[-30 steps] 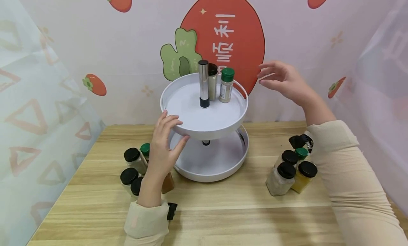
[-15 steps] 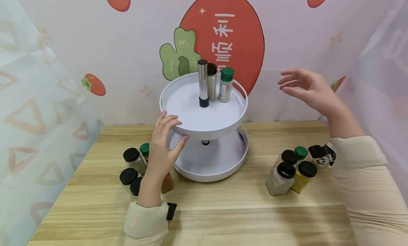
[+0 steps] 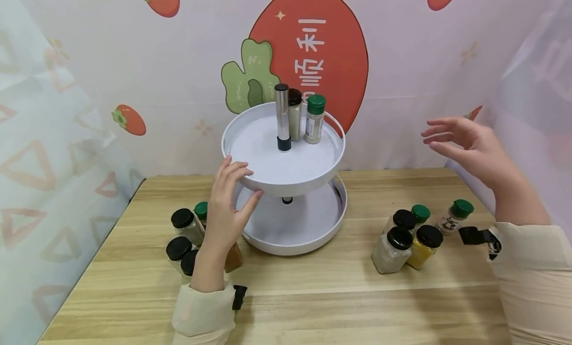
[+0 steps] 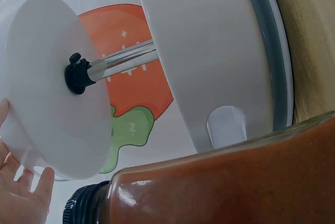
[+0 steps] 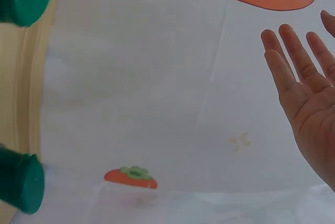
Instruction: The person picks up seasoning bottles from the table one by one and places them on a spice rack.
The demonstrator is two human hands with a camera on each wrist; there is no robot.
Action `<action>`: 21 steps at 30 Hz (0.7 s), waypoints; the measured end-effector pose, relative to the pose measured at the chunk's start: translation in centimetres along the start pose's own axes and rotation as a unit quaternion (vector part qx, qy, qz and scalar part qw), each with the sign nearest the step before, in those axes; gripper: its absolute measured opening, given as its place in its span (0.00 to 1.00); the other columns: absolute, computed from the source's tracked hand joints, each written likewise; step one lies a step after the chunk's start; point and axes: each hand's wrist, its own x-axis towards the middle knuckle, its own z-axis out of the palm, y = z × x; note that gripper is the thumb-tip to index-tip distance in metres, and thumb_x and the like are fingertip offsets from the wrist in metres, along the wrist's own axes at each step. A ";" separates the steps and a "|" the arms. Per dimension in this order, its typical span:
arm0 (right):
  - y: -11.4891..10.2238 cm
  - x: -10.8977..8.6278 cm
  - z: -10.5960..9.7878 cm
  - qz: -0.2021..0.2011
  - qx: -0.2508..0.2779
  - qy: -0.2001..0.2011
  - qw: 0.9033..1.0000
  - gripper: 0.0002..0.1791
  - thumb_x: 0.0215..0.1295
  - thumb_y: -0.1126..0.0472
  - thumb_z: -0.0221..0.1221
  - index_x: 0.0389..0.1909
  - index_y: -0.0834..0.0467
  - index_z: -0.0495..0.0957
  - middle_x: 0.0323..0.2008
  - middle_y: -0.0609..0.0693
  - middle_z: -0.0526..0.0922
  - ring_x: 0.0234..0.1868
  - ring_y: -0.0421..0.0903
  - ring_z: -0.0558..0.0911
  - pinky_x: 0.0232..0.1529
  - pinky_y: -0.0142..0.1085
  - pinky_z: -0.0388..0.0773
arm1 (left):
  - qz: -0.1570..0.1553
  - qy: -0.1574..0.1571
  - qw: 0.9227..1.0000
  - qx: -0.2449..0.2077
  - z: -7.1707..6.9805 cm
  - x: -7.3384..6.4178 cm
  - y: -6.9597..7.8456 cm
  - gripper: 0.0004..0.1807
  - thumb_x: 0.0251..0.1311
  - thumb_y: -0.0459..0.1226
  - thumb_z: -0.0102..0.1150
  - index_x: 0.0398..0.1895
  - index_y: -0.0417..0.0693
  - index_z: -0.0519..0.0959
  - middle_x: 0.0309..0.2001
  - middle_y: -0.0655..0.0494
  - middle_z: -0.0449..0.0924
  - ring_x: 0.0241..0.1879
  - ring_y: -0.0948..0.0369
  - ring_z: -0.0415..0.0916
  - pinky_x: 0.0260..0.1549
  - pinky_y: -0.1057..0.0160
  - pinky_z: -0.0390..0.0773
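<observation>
A white two-tier turntable [image 3: 286,176] stands on the table, its trays joined by a metal post. My left hand [image 3: 225,201] holds the front left rim of the upper tray, fingertips over the edge and thumb lower on the wall. In the left wrist view that hand [image 4: 23,192] sits at the tray's edge. On the upper tray, behind the post, are a black-capped spice jar [image 3: 295,116] and a green-capped spice jar [image 3: 315,121]. At the right, my right hand [image 3: 473,146] is raised in the air, fingers loosely extended and holding nothing.
Several spice jars are grouped left of the turntable, among them a brown-filled jar [image 3: 234,258] partly behind the left arm. Another group at the right includes a yellow-filled jar [image 3: 422,248] and a green-capped shaker [image 3: 455,216]. A printed cloth [image 3: 178,77] hangs behind the table.
My right hand has moved away from the turntable, to the right and lower, and its sleeve has uncovered the green-capped shaker. The left hand stays at the tray rim.
</observation>
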 end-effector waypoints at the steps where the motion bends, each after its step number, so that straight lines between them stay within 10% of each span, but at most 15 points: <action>1: 0.2 -0.3 -0.1 0.002 -0.002 0.000 1.000 0.27 0.68 0.73 0.56 0.67 0.56 0.71 0.50 0.33 0.84 0.50 0.28 0.82 0.46 0.15 0.75 | -0.001 0.000 1.000 0.000 0.0 0.0 0.0 0.22 0.55 0.31 0.71 0.54 0.41 0.76 0.62 0.46 0.73 0.77 0.50 0.53 0.77 0.46 0.54; 21: 5.1 -5.5 -0.1 0.056 -0.040 0.005 0.998 0.25 0.71 0.70 0.55 0.67 0.56 0.70 0.50 0.30 0.80 0.48 0.23 0.79 0.45 0.12 0.74 | 0.003 0.002 1.000 0.000 0.1 -0.1 -0.1 0.22 0.55 0.31 0.70 0.54 0.40 0.76 0.62 0.46 0.74 0.77 0.49 0.53 0.77 0.46 0.54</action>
